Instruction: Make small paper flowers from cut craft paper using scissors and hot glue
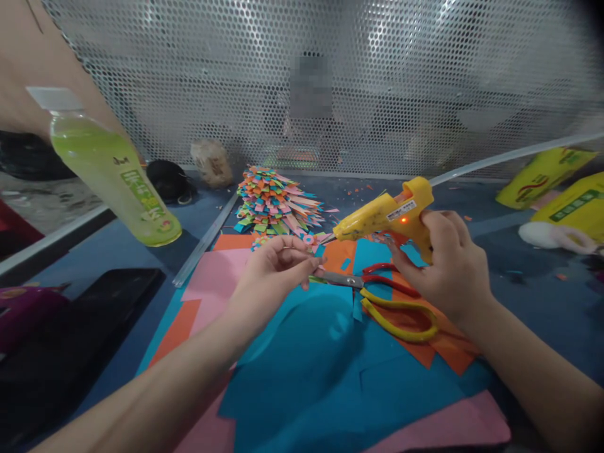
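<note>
My right hand point(450, 267) grips a yellow hot glue gun point(384, 217) by its handle; its small orange light glows and the nozzle points left. My left hand point(278, 264) is closed in a pinch on a small coloured paper piece point(315, 245) just below the nozzle. Both hands hover over blue point(325, 371), orange point(441, 343) and pink point(214, 277) paper sheets. Scissors point(389, 299) with red and yellow handles lie on the sheets between my hands. Behind stands a mound of folded multicoloured paper strips point(276, 204).
A green drink bottle point(113, 170) stands at the left, near a black flat object point(70, 340). Yellow packets point(561, 185) lie at the right. A perforated metal screen point(330, 82) closes the back, with a person blurred behind it. A black object point(167, 179) and a wrapped bundle point(212, 162) sit near the screen.
</note>
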Tool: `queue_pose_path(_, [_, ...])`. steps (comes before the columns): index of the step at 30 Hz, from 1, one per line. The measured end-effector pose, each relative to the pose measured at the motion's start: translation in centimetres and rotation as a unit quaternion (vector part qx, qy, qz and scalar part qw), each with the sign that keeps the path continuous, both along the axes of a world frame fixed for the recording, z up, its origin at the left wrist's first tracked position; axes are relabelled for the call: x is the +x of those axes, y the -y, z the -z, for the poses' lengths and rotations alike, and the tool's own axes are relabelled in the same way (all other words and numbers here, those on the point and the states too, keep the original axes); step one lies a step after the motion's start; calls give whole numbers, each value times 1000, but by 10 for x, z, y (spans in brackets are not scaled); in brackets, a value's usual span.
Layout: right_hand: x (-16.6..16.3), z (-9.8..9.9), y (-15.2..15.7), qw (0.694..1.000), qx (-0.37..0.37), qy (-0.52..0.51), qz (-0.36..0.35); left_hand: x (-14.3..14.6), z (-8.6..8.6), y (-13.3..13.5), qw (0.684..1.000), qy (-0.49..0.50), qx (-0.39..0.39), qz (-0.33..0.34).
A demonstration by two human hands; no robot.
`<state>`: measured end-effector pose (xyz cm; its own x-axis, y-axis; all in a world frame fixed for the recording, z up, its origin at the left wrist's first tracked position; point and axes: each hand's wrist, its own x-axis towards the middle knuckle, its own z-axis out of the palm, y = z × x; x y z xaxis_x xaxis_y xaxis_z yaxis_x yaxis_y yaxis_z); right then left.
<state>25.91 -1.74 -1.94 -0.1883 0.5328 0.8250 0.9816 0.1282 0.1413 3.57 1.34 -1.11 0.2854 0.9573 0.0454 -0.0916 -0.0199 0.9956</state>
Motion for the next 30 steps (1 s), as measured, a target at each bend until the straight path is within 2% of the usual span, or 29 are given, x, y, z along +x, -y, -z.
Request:
queue_pose_path(4, [2, 2, -4, 997, 66, 14, -30, 1, -1, 0, 1000, 0, 1, 0])
queue_pose_path(9, [2, 2, -3, 999, 46, 4, -21, 1, -1, 0, 1000, -2, 1, -9])
queue_pose_path(14, [1, 2, -4, 997, 68, 26, -28, 0, 2, -2, 1000, 2, 7, 1])
queue_pose_path(22, [0, 1, -3, 997, 63, 24, -29, 1, 1, -2, 1000, 6, 1, -5])
queue_pose_path(30, [0, 0, 0, 1000, 22, -5, -18, 2, 1, -2, 1000, 7, 4, -17])
